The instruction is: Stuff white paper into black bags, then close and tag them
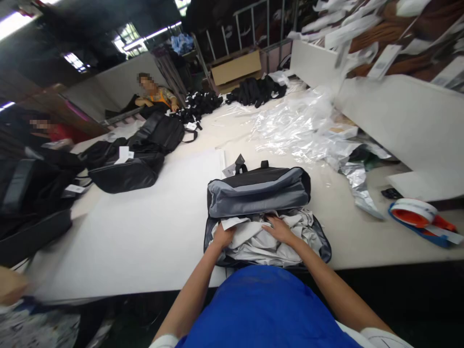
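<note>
A black and grey bag (pixel 259 195) lies unzipped in front of me, its lid folded back toward the far side. Crumpled whitish paper (pixel 268 244) fills the lower half. My left hand (pixel 223 236) is at the left side of the filling, its fingers largely hidden by a white sheet (pixel 234 222) and the paper. Resting on the paper near the middle, my right hand (pixel 280 229) has its fingers stretched out and apart. A dark tag (pixel 239 160) stands by the strap behind the bag.
Black bags (pixel 126 171) with white tags lie to the left. Clear plastic bags (pixel 300 125) are heaped at the right, near tape rolls (pixel 415 212). Black items (pixel 255 91) and a cardboard box (pixel 237 70) are farther back. A co-worker (pixel 157 94) sits across the table.
</note>
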Motion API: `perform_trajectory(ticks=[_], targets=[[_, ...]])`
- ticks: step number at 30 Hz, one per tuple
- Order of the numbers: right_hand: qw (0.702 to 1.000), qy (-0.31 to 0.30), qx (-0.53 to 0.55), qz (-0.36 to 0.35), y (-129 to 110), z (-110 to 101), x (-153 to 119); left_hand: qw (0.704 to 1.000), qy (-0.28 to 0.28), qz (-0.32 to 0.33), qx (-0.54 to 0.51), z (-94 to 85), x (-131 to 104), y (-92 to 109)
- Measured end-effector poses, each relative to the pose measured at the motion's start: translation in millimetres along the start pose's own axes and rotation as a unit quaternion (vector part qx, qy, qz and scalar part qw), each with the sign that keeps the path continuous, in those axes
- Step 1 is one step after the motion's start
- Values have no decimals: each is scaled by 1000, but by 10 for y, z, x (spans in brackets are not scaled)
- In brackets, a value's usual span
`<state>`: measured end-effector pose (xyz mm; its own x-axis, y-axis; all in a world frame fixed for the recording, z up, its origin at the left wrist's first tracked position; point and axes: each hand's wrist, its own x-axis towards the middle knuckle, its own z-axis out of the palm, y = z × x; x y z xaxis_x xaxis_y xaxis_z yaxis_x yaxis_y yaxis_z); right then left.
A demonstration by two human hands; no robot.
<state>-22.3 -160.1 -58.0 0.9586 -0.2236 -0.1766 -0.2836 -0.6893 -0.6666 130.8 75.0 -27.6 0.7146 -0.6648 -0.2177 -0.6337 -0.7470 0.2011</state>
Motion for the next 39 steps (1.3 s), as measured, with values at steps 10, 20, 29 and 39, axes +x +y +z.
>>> perform_trajectory(ticks=[10, 20, 29, 39], targets=[[992, 125, 11, 13, 151, -500, -126, 974, 62, 51, -211, -515, -274, -205], [993, 18, -105, 60, 389, -210, 279, 985, 75, 151, 41, 142, 178, 234], [984, 101, -143, 44, 228, -143, 33, 969, 69, 185, 149, 288, -112, 124], [951, 249, -118, 138, 614, -150, -285, 992, 10, 13, 121, 297, -10, 215]])
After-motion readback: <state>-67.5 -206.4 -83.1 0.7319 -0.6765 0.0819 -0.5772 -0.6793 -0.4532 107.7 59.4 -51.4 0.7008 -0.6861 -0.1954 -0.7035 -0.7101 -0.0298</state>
